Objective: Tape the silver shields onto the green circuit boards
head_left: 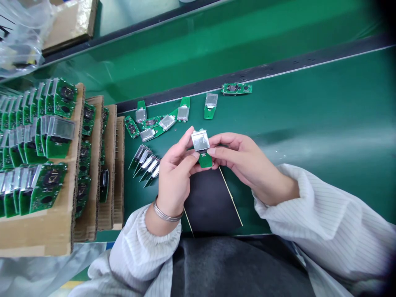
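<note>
Between my two hands is a small green circuit board (205, 161) with a square, shiny display on its upper part. My left hand (179, 159) grips its left edge, with the thumb near the display's lower corner. From the other side, my right hand (236, 154) pinches the board between thumb and fingers. Below the hands lies a black rectangular pad (212, 202) with pale edges. Just left of my left hand, several boards with displays (145, 163) lean together in a row.
Cardboard holders (40, 241) at the left carry rows of upright boards. Loose boards (167, 122) lie scattered beyond my hands, and one board (236, 88) rests by the dark ledge (185, 84). A cardboard box (69, 24) and clear plastic (24, 37) sit at upper left.
</note>
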`<state>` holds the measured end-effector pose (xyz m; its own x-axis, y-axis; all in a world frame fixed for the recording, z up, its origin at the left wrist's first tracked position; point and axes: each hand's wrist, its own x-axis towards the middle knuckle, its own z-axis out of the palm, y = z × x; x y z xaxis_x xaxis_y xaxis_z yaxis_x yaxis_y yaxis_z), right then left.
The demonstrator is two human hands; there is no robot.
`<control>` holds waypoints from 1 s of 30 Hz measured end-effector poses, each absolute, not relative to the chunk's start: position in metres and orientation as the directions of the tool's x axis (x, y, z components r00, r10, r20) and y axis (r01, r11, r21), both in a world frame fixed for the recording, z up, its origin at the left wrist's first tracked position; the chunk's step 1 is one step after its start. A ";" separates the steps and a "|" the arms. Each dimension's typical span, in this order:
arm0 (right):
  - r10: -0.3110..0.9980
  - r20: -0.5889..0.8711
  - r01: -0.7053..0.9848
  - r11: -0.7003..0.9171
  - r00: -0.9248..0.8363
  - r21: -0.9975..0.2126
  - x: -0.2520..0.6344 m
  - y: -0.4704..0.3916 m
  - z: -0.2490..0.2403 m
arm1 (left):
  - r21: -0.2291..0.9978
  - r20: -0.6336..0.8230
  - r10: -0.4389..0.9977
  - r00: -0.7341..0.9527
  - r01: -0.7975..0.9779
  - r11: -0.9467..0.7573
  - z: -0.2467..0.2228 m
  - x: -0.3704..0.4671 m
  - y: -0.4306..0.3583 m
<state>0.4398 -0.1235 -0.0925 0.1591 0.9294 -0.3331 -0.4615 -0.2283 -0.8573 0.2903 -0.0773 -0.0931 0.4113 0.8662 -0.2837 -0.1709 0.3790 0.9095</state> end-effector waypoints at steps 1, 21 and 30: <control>0.927 -0.337 -0.448 -0.234 0.164 -0.863 0.439 -0.123 -0.093 | 0.909 -0.281 0.866 0.413 -0.176 0.378 -0.093 0.290 -0.078; 0.915 -0.370 -0.482 -0.254 0.160 -0.839 0.441 -0.123 -0.095 | 0.824 -0.388 0.811 0.438 -0.229 0.518 -0.093 0.292 -0.073; 0.908 -0.391 -0.510 -0.267 0.151 -0.818 0.441 -0.122 -0.089 | 0.764 -0.441 0.766 0.468 -0.251 0.594 -0.094 0.290 -0.069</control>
